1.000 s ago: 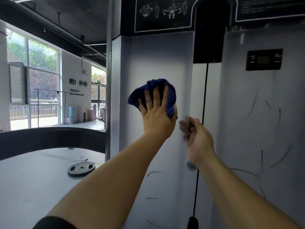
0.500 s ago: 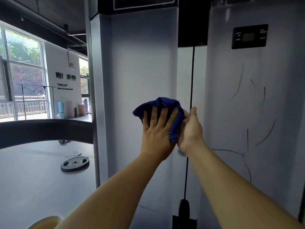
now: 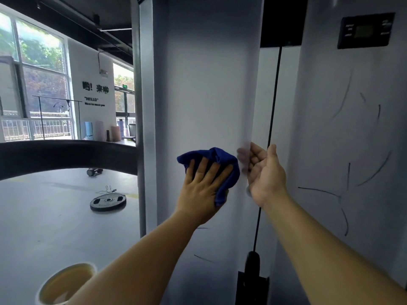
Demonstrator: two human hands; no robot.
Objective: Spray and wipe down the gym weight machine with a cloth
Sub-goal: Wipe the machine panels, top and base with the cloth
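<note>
Here left hand [image 3: 203, 190] presses blue cloth [image 3: 214, 164] flat to panel [image 3: 209, 84]; right hand [image 3: 265, 175] curls on its edge.

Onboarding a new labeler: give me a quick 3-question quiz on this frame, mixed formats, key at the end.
1. True or false: the left hand presses the blue cloth flat against the white panel.
2. Which lies on the floor? A) weight plate B) spray bottle C) bucket
3. Fill in: the right hand curls round the panel's ____ edge, beside the black cable.

Key: 1 true; 2 A; 3 right
</note>
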